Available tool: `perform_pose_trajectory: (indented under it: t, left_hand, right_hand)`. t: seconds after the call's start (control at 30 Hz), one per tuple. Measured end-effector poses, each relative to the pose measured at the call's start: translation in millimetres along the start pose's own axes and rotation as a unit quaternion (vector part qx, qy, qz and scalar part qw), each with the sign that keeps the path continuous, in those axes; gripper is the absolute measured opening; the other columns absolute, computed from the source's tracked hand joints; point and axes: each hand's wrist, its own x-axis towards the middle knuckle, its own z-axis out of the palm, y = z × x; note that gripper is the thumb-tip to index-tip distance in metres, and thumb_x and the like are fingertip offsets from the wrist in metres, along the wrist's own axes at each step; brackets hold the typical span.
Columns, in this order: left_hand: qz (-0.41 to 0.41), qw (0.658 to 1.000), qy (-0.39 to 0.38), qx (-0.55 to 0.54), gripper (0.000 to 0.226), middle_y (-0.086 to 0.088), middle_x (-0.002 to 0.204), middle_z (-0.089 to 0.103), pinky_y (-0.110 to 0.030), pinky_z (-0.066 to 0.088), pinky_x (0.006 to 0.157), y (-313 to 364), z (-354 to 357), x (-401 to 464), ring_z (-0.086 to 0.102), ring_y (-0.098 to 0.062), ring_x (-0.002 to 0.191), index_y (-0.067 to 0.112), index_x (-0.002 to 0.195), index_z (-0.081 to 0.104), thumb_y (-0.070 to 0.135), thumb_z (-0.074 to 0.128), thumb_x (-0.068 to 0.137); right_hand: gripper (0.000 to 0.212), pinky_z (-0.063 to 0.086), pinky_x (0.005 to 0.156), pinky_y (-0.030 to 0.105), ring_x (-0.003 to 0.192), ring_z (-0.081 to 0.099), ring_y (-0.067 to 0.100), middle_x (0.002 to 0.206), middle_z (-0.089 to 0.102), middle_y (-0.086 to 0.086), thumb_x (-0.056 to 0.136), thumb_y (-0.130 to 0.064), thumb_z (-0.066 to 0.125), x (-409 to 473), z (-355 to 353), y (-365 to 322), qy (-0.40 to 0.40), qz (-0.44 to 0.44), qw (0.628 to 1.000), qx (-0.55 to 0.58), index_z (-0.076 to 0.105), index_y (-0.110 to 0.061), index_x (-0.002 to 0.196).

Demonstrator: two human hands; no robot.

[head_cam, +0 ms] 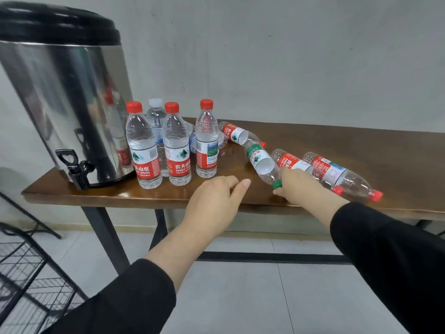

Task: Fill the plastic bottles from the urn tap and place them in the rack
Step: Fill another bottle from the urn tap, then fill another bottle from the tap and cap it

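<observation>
I see the bench (337,150), a long brown wooden top on black legs, standing against a grey wall (289,56). On its left end sits the urn (65,112), a big steel drum with a black lid, and its black tap (77,168) hangs over the front edge of the bench. Low at the left, on the floor, part of the black wire rack (26,268) is in view; I see no bottle in the part that shows. Just right of the urn four bottles stand upright in a close group: three with red caps (144,145) (177,145) (206,141) and, behind them, one with a white cap (156,121). Further right some bottles lie on their sides on the bench: one with a red label near the back (237,133), and two with red caps near the front edge (295,162) (342,174). Between these is the green-cap bottle (262,162), lying tilted with its cap toward me. My right hand (303,186) is at its neck, just beside the green cap; the fingers curl around that end and appear to grip it, though the fingertips are hidden under the hand. My left hand (216,201) is over the front edge of the bench, in front of the upright group, with its fingers (242,186) relaxed and slightly bent, holding nothing. Both arms wear black sleeves.
</observation>
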Motion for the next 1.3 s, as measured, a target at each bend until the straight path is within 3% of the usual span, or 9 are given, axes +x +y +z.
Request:
perform_pose_trajectory:
  t: [0.23,0.47,0.57,0.73,0.87,0.97,1.03,1.13,1.3]
  left_hand:
    - [0.026,0.999,0.035,0.028,0.040,0.003,0.070,0.053,-0.040,0.047,0.067,5,-9,-16,0.054,-0.016,0.070,0.019,0.077,0.053,0.046,0.047,0.105]
    - [0.028,0.998,0.033,0.043,0.059,-0.002,0.067,0.049,-0.038,0.045,0.067,10,-15,-25,0.051,-0.018,0.066,0.018,0.056,0.045,0.053,0.043,0.103]
    - [0.029,0.999,0.032,0.026,0.055,-0.001,0.076,0.059,-0.039,0.049,0.071,5,-13,-24,0.057,-0.016,0.075,0.014,0.071,0.062,0.052,0.040,0.104]
    - [0.060,0.997,0.042,-0.014,0.024,0.011,0.106,0.062,-0.034,0.051,0.087,6,-12,-22,0.057,-0.008,0.099,0.030,0.120,0.061,0.045,0.052,0.103]
    - [0.072,0.995,0.062,-0.021,0.072,0.006,0.149,0.045,-0.042,0.041,0.113,10,-14,-13,0.044,-0.014,0.136,0.029,0.156,0.032,0.050,0.065,0.094]
    - [0.054,0.995,0.065,-0.047,0.100,0.003,0.160,0.035,-0.045,0.035,0.118,12,-19,-14,0.034,-0.018,0.146,0.026,0.161,0.019,0.055,0.075,0.084]
    - [0.040,0.992,0.083,-0.087,0.104,0.005,0.157,0.040,-0.033,0.035,0.113,8,-25,-23,0.037,-0.014,0.144,0.026,0.159,0.023,0.055,0.082,0.078]
    - [0.003,0.986,0.126,-0.112,0.092,0.008,0.145,0.052,-0.026,0.039,0.095,-5,-40,-44,0.049,-0.013,0.133,0.028,0.150,0.034,0.051,0.084,0.077]
    - [-0.014,0.981,0.137,-0.137,0.075,0.016,0.136,0.055,-0.029,0.041,0.093,-41,-72,-93,0.053,-0.012,0.123,0.037,0.142,0.037,0.049,0.079,0.082]
  right_hand:
    - [0.055,0.051,0.079,0.033,0.100,0.065,0.025,0.096,0.059,0.004,0.093,-0.059,0.056,-6,1,3,0.050,0.005,0.997,0.057,0.051,-0.013,0.123]
    - [0.047,0.054,0.087,0.036,0.107,0.065,0.028,0.118,0.064,0.011,0.095,-0.037,0.065,5,12,-2,0.040,0.040,0.994,0.091,0.050,-0.012,0.132]
    - [0.032,0.057,0.076,0.037,0.092,0.066,0.029,0.098,0.062,0.011,0.097,-0.030,0.060,2,9,2,0.090,0.030,0.991,0.096,0.056,-0.008,0.120]
    - [0.024,0.047,0.062,0.034,0.075,0.057,0.026,0.086,0.060,0.007,0.094,-0.036,0.054,-22,-31,10,0.249,-0.015,0.947,0.203,0.054,-0.012,0.101]
    - [0.027,0.040,0.056,0.034,0.070,0.056,0.029,0.075,0.059,0.008,0.094,-0.037,0.053,-57,-80,-5,0.285,-0.071,0.918,0.266,0.058,-0.010,0.090]
    - [0.032,0.041,0.058,0.035,0.067,0.055,0.028,0.069,0.060,0.008,0.093,-0.036,0.056,-85,-109,-36,0.247,-0.125,0.914,0.297,0.062,-0.005,0.084]
    - [0.034,0.035,0.053,0.031,0.061,0.047,0.024,0.062,0.055,0.005,0.091,-0.034,0.058,-100,-118,-60,0.220,-0.155,0.910,0.315,0.063,-0.002,0.080]
    - [0.048,0.029,0.049,0.032,0.053,0.038,0.019,0.056,0.048,0.008,0.090,-0.044,0.061,-120,-123,-96,0.196,-0.182,0.912,0.312,0.058,0.000,0.071]
    - [0.060,0.028,0.050,0.031,0.049,0.037,0.019,0.053,0.041,0.005,0.092,-0.057,0.059,-151,-127,-155,0.156,-0.255,0.918,0.259,0.051,-0.007,0.060]
